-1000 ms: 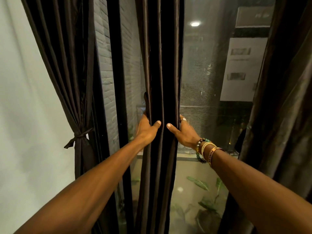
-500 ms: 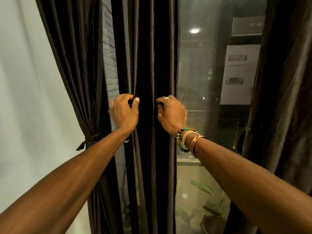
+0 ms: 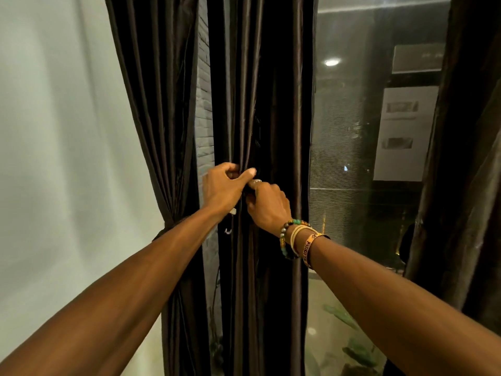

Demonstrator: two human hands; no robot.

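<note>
Before a dark window (image 3: 349,147), the left hand (image 3: 223,189) and right hand (image 3: 267,204) touch, fingers curled, pinching the brown curtain (image 3: 271,90).

Dark brown glossy curtain (image 3: 271,104) hangs upright mid-view, bunched into narrow vertical pleats, folds pinched together at mid-height by left hand (image 3: 222,188) and right hand (image 3: 268,206), which touch each other, the lower part falling straight down out of frame.
</note>
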